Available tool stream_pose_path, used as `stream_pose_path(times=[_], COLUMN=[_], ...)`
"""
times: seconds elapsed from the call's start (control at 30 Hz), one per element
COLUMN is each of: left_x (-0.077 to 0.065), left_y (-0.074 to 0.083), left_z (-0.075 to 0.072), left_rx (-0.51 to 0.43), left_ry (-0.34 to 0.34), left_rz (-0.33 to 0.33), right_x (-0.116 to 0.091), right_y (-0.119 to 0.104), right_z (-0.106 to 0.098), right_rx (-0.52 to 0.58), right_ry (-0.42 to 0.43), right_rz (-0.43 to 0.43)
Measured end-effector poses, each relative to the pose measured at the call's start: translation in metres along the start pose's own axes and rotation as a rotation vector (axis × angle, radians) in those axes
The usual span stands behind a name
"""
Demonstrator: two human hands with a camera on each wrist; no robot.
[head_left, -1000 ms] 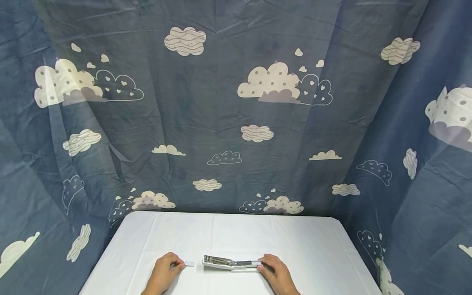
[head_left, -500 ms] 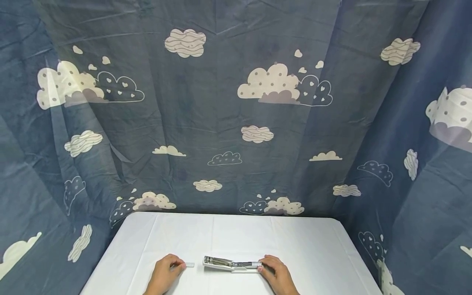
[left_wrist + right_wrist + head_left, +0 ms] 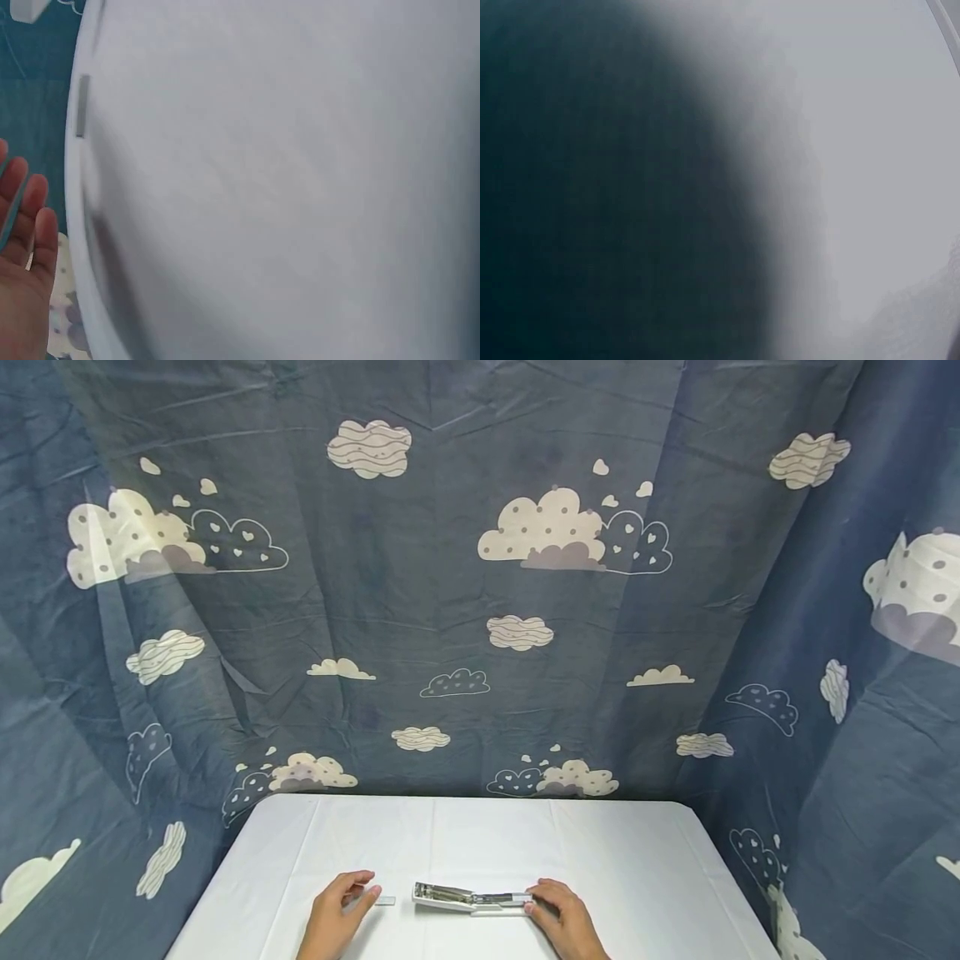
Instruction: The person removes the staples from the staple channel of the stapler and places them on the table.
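A white stapler (image 3: pixel 444 899) lies opened out on the white table, its metal inside facing up. At its right end the fingers of my right hand (image 3: pixel 564 920) grip it. To the left of the stapler a small grey strip of staples (image 3: pixel 386 901) lies on the cloth. My left hand (image 3: pixel 336 917) is just beside that strip, thumb and fingers spread apart. In the left wrist view the strip (image 3: pixel 82 106) rests on the table, away from the loosely bent fingers (image 3: pixel 45 240). The right wrist view is mostly blurred and hides the right hand.
The table (image 3: pixel 480 835) is covered in white cloth, with rounded far corners. Dark blue curtains (image 3: pixel 450 577) printed with pale clouds hang behind it and at both sides.
My left hand has let go of the strip of staples, its thumb and fingers parting. The right hand and the stapler have stayed in place.
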State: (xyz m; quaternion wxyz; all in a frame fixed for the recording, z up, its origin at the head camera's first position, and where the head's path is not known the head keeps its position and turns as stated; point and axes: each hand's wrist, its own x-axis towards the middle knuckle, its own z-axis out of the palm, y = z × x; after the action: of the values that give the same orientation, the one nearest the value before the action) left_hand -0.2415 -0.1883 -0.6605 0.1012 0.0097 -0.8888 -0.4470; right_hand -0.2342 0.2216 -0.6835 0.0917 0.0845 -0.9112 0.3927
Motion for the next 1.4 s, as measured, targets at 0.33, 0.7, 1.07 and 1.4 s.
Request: stream_pose_path(times=[0.33, 0.7, 1.07, 1.4], left_x=[0.008, 0.014, 0.014, 0.011], left_y=[0.039, 0.069, 0.089, 0.099], left_z=[0.010, 0.045, 0.067, 0.082], left_rx=[-0.038, -0.117, -0.154, -0.148], left_ry=[0.075, -0.015, -0.074, -0.133], left_rz=[0.108, 0.215, 0.270, 0.292], right_x=[0.001, 0.000, -0.001, -0.001], right_y=[0.000, 0.000, 0.003, 0.001], right_z=[0.001, 0.000, 0.001, 0.000], right_rx=[-0.005, -0.004, 0.000, 0.002], right_ry=[-0.014, -0.012, 0.002, -0.010], right_rz=[0.013, 0.018, 0.008, 0.022])
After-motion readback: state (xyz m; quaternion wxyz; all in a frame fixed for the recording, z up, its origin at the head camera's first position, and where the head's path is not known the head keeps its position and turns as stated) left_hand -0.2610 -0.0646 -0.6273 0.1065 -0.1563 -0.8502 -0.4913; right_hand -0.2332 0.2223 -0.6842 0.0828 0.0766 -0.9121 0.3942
